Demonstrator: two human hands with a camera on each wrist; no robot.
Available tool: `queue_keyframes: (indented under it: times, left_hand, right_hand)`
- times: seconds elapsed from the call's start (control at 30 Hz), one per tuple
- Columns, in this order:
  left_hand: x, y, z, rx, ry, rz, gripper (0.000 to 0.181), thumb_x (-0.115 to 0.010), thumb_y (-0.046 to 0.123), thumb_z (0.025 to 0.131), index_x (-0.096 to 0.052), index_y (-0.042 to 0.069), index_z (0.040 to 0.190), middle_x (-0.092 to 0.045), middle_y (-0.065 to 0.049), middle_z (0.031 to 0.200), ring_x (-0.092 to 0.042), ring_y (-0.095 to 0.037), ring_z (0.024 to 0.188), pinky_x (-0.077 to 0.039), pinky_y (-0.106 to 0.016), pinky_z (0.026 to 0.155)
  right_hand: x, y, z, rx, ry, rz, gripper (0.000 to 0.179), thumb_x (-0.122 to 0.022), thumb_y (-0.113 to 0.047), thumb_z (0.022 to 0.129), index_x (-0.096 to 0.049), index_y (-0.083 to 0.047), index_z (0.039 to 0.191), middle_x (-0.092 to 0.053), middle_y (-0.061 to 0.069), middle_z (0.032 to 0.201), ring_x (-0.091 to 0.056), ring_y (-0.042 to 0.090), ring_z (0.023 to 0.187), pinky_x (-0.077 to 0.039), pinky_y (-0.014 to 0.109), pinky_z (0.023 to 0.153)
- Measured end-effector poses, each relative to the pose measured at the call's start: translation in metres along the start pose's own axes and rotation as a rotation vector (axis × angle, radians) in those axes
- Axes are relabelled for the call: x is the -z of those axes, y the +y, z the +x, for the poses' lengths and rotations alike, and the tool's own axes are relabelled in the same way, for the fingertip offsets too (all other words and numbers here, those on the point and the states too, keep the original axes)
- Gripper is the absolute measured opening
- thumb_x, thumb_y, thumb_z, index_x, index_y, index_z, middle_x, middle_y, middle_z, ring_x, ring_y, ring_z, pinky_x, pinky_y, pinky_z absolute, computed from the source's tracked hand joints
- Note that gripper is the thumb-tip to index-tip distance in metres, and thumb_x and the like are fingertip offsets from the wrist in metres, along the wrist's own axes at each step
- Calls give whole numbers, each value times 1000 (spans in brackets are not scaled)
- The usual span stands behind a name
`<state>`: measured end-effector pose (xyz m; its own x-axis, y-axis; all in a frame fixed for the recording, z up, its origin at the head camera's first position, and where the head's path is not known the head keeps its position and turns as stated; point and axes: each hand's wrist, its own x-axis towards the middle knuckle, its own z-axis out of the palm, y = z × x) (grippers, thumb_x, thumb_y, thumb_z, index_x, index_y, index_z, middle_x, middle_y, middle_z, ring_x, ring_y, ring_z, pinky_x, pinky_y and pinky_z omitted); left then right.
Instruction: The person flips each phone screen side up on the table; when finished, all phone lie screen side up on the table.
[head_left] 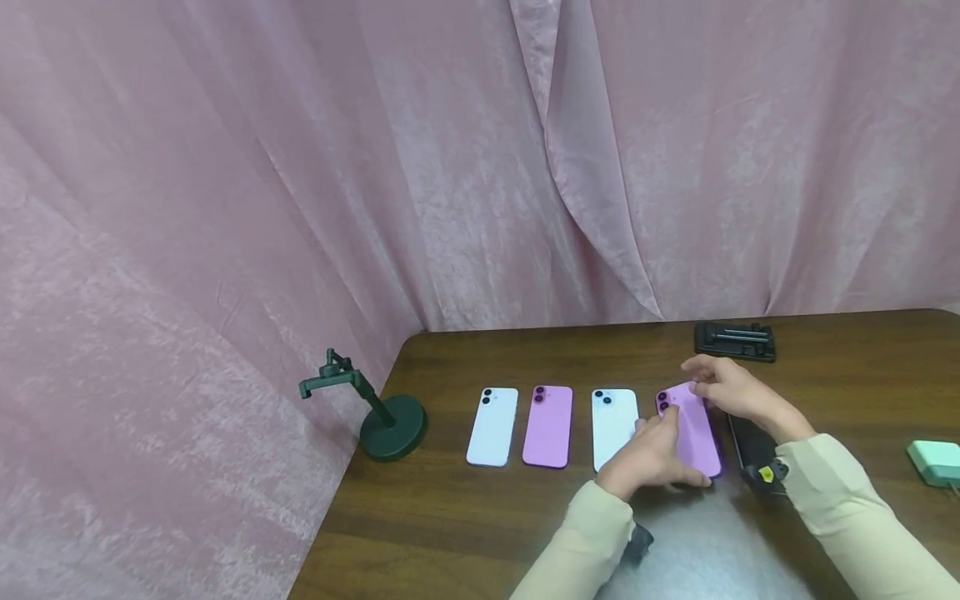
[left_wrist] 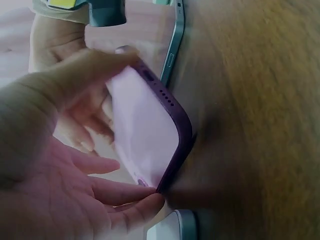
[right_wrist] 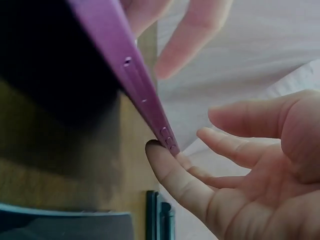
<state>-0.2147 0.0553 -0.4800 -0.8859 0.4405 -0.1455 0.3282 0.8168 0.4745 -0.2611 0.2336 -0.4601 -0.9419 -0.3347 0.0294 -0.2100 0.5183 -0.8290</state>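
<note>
A purple phone [head_left: 699,442] lies camera side up, slightly angled, between the two hands at the right end of a row. My left hand [head_left: 651,454] grips it by the edges: the thumb is at the bottom edge with the charging port [left_wrist: 149,75], the fingertips along the left side. In the left wrist view the phone tilts over the table. My right hand [head_left: 738,393] is at its upper right corner, fingers extended; in the right wrist view its index fingertip [right_wrist: 159,150] touches the phone's edge near the buttons, while the thumb stays off it.
Left of it lie a pale phone [head_left: 611,417], another purple phone [head_left: 548,427] and a white phone [head_left: 492,427]. A dark phone [head_left: 752,446] lies under the right forearm. A folded black stand [head_left: 735,340], a green stand [head_left: 393,428] and a mint charger [head_left: 937,462] are around them.
</note>
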Motion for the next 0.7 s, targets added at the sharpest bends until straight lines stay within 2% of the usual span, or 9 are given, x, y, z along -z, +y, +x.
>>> queue_keyframes:
  times: [0.13, 0.2, 0.37, 0.47, 0.6, 0.7]
  left_hand:
    - [2, -3, 1, -24, -3, -53, 103, -86, 53, 75, -36, 7, 152, -57, 0, 137, -55, -13, 111, -51, -30, 89]
    - [3, -5, 2, -34, 2, -90, 99, -83, 54, 78, -38, 4, 151, -61, -2, 131, -58, -12, 107, -51, -28, 86]
    - [6, -11, 4, -16, -6, -280, 81, -78, 46, 86, -44, 2, 146, -67, -4, 113, -62, -7, 92, -52, -24, 77]
    - [8, -14, 5, 0, -24, -375, 73, -73, 42, 91, -45, 3, 146, -68, -5, 117, -63, -8, 95, -53, -27, 84]
    - [10, -19, 5, 6, -33, -450, 58, -65, 38, 98, -50, 6, 144, -68, -4, 119, -62, -9, 101, -51, -29, 90]
    - [12, -21, 4, 0, -33, -470, 50, -62, 35, 100, -53, 9, 142, -67, -2, 119, -61, -9, 102, -50, -31, 90]
  right_hand:
    - [-2, -9, 0, 6, 19, -21, 39, -56, 5, 94, -47, 21, 128, -56, 43, 116, -62, 45, 100, -58, 49, 74]
    - [-3, -13, 1, 11, 26, -19, 38, -55, 5, 94, -47, 21, 128, -55, 43, 118, -62, 47, 102, -58, 48, 75]
    - [-8, -23, 0, 5, 19, 40, 40, -52, 6, 95, -44, 20, 132, -50, 44, 125, -60, 50, 107, -58, 47, 77]
    - [-12, -29, -1, -14, 2, 90, 45, -50, 7, 95, -38, 21, 136, -46, 46, 127, -60, 50, 106, -58, 47, 79]
    - [-16, -30, -4, -27, -29, 166, 51, -47, 9, 96, -25, 24, 139, -41, 49, 128, -60, 51, 107, -57, 48, 82]
    - [-19, -27, -6, -28, -58, 175, 52, -47, 8, 96, -24, 26, 138, -43, 50, 127, -57, 54, 110, -57, 49, 83]
